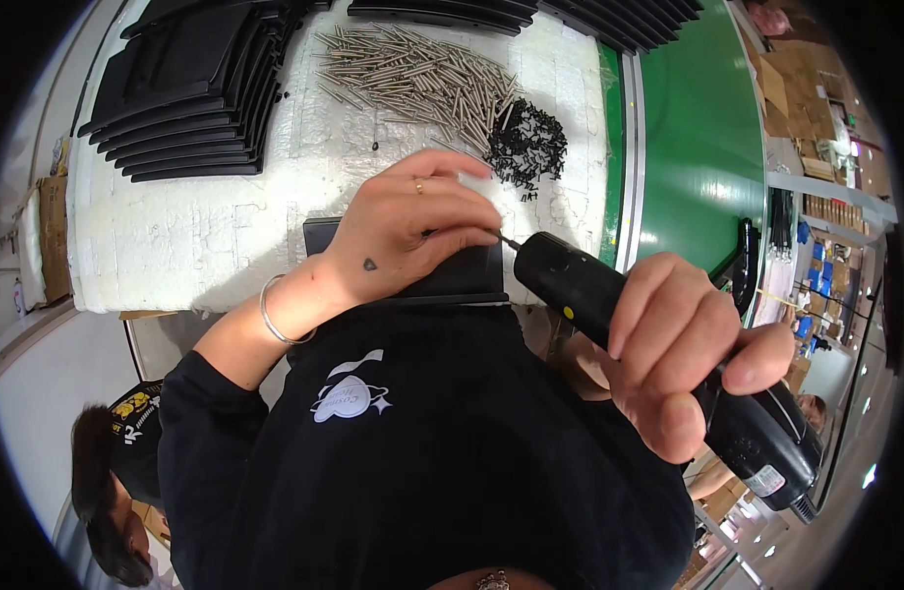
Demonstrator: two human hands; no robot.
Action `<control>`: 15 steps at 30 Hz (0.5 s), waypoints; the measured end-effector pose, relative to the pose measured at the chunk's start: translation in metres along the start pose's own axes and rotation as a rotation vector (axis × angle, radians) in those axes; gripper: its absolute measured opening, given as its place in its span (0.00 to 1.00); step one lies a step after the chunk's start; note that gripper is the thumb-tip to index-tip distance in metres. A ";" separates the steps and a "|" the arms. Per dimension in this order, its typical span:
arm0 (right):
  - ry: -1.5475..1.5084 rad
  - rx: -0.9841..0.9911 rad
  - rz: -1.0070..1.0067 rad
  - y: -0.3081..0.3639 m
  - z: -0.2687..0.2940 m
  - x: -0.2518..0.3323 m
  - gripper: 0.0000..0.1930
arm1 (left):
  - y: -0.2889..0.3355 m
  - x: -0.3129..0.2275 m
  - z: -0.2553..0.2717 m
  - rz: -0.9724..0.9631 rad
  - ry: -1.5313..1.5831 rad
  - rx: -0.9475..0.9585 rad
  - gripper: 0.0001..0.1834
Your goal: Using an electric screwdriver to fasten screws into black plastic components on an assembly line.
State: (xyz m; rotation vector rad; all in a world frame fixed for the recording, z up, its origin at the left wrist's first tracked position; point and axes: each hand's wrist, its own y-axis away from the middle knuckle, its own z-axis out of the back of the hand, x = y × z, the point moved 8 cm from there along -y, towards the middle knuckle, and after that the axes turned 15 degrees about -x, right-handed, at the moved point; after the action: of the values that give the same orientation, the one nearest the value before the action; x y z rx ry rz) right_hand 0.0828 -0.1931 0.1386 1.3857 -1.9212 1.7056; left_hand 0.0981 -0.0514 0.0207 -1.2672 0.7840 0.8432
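The left hand point(412, 231) is laid with fingers curled and pressed together over a flat black panel point(466, 275), its fingertips pinched at the bit of a black electric screwdriver point(658, 354); what is pinched there is too small to make out, though it may be a small screw. The right hand point(683, 359) is wrapped tight round the body of the screwdriver, whose tip is pointed left at the panel's right edge. A small yellow dot is seen on the tool's barrel, and a pale rectangular label is stuck near its butt end at the lower right. The panel is held at the near edge of a white foam-covered bench point(176, 236). Farther off, a heap of slim metal pins point(412, 79) is spread across the foam, with a pile of small black screws point(525, 143) just to its right. Stacks of black moulded plates point(191, 88) are ranged at the far left. A green conveyor belt point(698, 128) is run along the right, and brown cardboard cartons point(796, 88) are piled beyond it at the far right.
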 end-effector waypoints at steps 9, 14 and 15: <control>0.140 -0.184 0.002 -0.005 0.026 -0.001 0.17 | -0.017 0.038 -0.030 -0.041 -0.650 0.417 0.06; 0.112 -0.206 -0.009 -0.002 0.024 -0.008 0.17 | -0.029 0.029 -0.046 -0.243 -0.667 0.461 0.06; 0.111 -0.206 -0.008 -0.001 0.023 -0.008 0.17 | -0.029 0.025 -0.048 -0.304 -0.657 0.478 0.05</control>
State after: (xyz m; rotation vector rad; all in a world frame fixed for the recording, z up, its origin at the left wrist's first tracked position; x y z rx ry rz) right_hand 0.0971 -0.2087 0.1268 1.1972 -1.9636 1.4983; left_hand 0.1337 -0.0996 0.0061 -0.5983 0.2268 0.7042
